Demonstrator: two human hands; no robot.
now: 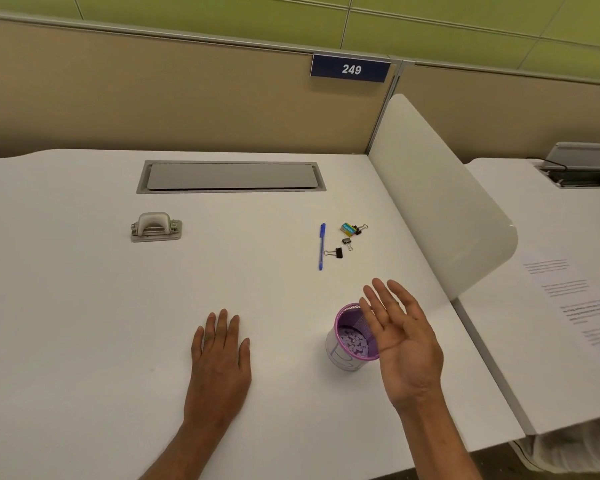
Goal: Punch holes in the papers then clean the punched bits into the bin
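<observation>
Head view suggests the job is nearly finished: pale punched paper bits [354, 342] lie inside the small purple mesh bin [347, 358], the grey metal hole punch [156, 226] stands well apart, the left hand [220, 351] rests flat and empty, and the right hand [400, 336] hovers spread and empty beside the bin's rim.

On the surface [84, 306] are counted one hole punch [156, 226], one blue pen [321, 246], three black binder clips [338, 252], one small staple box [348, 229] and one purple mesh bin [347, 341] holding many punched bits [354, 342]. Two hands [220, 351] are seen. One printed paper [575, 306] is counted far right.
</observation>
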